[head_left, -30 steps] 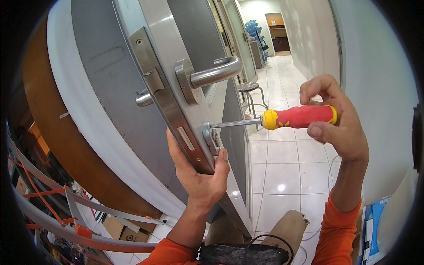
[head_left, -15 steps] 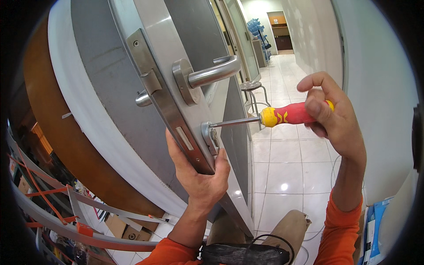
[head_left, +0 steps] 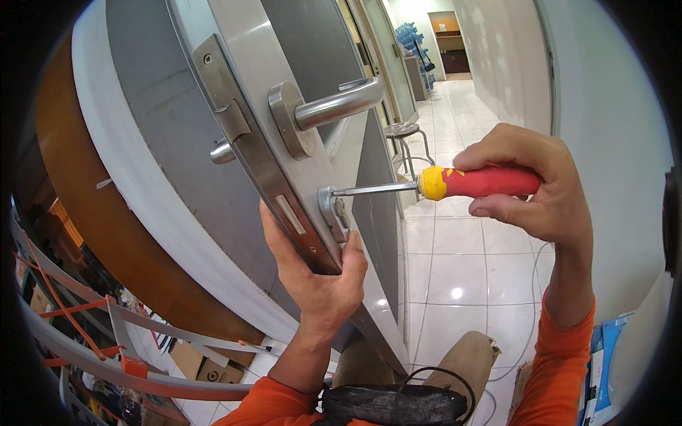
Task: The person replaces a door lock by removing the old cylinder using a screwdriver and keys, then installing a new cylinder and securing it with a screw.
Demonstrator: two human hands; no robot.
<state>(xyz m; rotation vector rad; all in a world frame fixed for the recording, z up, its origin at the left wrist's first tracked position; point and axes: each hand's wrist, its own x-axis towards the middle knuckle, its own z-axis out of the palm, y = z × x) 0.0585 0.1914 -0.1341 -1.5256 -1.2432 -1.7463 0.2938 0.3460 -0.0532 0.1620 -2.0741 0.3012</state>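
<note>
My right hand (head_left: 558,174) holds a screwdriver (head_left: 494,182) with a red and yellow handle, fingers over the top and thumb underneath. Its shank runs level to the left, and the tip meets the upper part of an oval keyhole escutcheon (head_left: 331,213) on the door. Around the edge of the grey metal door (head_left: 387,312) my left hand (head_left: 325,297) is closed, its thumb against the escutcheon's lower end and its fingers behind. Above sits a steel lever handle (head_left: 337,112). A lock faceplate (head_left: 249,153) with a protruding latch lines the door edge.
A round stool (head_left: 402,130) stands in the tiled corridor beyond the door. To the right are a pale wall (head_left: 611,142) and blue packages (head_left: 604,362). Cardboard boxes (head_left: 213,370) and a curved grey rail (head_left: 170,385) lie at lower left. A thin cable crosses the floor.
My right hand has re-gripped the screwdriver, its loosely curled fingers now stretched along the handle and its palm over the end. The handle has turned about its axis. My left hand keeps its hold.
</note>
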